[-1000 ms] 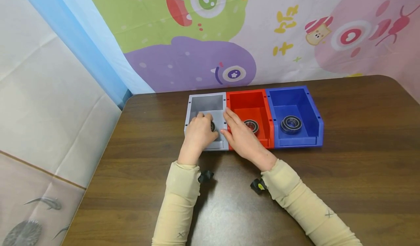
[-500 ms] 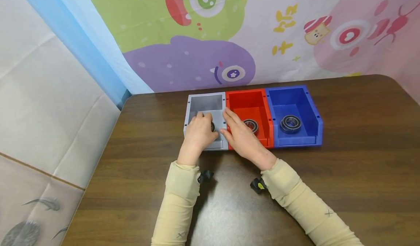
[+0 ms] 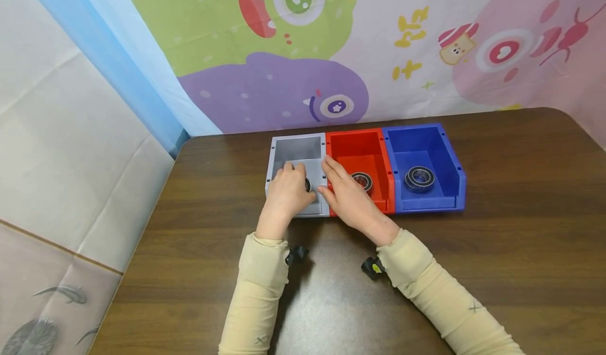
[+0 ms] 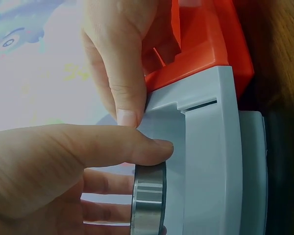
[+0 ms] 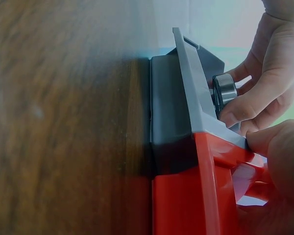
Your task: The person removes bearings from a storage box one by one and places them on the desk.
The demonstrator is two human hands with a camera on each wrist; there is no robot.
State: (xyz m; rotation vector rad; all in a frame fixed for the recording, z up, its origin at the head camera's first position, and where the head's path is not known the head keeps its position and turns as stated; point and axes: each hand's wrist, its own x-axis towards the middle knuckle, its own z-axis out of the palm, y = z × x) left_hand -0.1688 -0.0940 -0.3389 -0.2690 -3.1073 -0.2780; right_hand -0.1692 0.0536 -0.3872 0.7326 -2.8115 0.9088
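Note:
My left hand reaches into the grey bin and grips a metal bearing between thumb and fingers. In the left wrist view the bearing stands on edge, near the bin's low front lip. My right hand rests over the wall shared by the grey bin and the red bin. Its fingers look straight from above, and its thumb touches the rim on the grey side. Another bearing, partly behind the right hand, lies in the red bin.
A blue bin adjoins the red one on the right, with a bearing flat inside; whether it is stacked on another, I cannot tell. The row of bins stands on a brown wooden table, near a cartoon-printed cloth behind.
My left hand and the bearing in it have shifted very slightly toward the front of the grey bin. The right hand and the bins hold still.

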